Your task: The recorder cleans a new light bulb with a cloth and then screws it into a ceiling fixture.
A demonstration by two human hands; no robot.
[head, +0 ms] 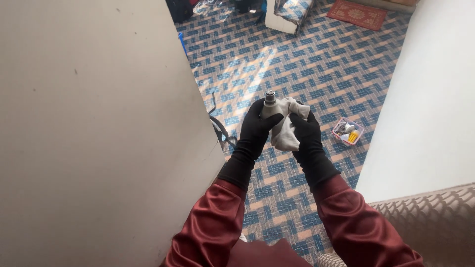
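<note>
Floor [316, 64] covered in blue and tan zigzag-pattern matting, sunlit patch near the middle. Small pink basket [348, 132] with white and yellow bits sits on it. Far beyond the basket: red rug [357, 14]. Left of the rug, a box [288, 14]; further left, a dark bag [179, 9]. Black cord [219, 129] well left of the basket.

Daylight is falling in bright patches on the patterned floor [257, 64]; the walls are glaring slightly; focus is staying sharp.
</note>
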